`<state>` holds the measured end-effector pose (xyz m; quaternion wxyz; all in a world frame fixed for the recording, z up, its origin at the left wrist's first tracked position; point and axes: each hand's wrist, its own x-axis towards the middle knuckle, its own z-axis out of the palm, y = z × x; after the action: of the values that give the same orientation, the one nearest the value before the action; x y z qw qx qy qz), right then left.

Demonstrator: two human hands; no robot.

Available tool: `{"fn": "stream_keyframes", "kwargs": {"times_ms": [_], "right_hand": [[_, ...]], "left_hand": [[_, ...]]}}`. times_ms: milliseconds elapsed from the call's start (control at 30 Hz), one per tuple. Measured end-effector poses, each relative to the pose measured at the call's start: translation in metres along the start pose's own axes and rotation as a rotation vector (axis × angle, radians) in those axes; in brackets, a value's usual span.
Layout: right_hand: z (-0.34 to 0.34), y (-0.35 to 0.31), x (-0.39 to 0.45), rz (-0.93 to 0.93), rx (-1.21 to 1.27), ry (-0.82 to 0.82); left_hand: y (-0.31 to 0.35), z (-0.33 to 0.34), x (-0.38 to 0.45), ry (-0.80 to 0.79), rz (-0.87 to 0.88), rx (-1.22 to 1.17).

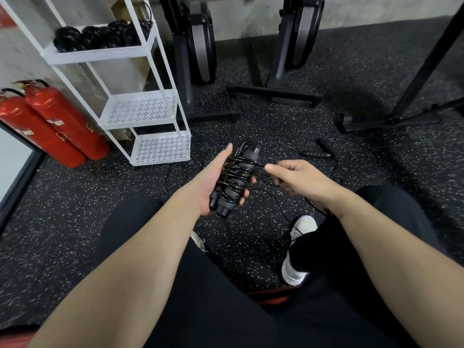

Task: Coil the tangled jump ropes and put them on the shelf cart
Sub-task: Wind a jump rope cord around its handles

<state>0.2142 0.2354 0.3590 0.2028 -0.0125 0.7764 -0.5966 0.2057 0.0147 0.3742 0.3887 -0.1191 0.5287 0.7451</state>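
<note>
A pair of black jump-rope handles is gripped in the left hand, the fingers curled round from beneath and the fingertips seen on the right side of the bundle. Several turns of thin black cord are wound round the two handles, which are held side by side and tilted, their lower ends pointing toward the person. The loose run of that cord is pinched between thumb and forefinger of the right hand, just beside the bundle, and is seen trailing down to the speckled rubber floor between the person's legs, past a white shoe.

A second jump rope, still uncoiled, is seen lying on the floor beyond the right hand, its ribbed black handles together and its cord looping away to the right.

The white shelf cart is positioned at the left of the floor, near the wall. Its top shelf is filled with a row of coiled black ropes; the two perforated shelves below are seen bare. Two red fire extinguishers are leaned side by side left of the cart. Black exercise-machine frames are lined along the far wall.
</note>
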Motion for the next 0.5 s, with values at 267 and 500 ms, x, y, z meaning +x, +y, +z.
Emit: {"fn": "stream_keyframes", "kwargs": {"times_ms": [267, 500], "right_hand": [[-0.013, 0.004, 0.001, -0.115, 0.214, -0.224], [-0.008, 0.006, -0.001, 0.072, -0.012, -0.154]], "left_hand": [[0.003, -0.004, -0.002, -0.068, 0.058, -0.109], [0.002, -0.006, -0.006, -0.188, 0.007, 0.091]]}}
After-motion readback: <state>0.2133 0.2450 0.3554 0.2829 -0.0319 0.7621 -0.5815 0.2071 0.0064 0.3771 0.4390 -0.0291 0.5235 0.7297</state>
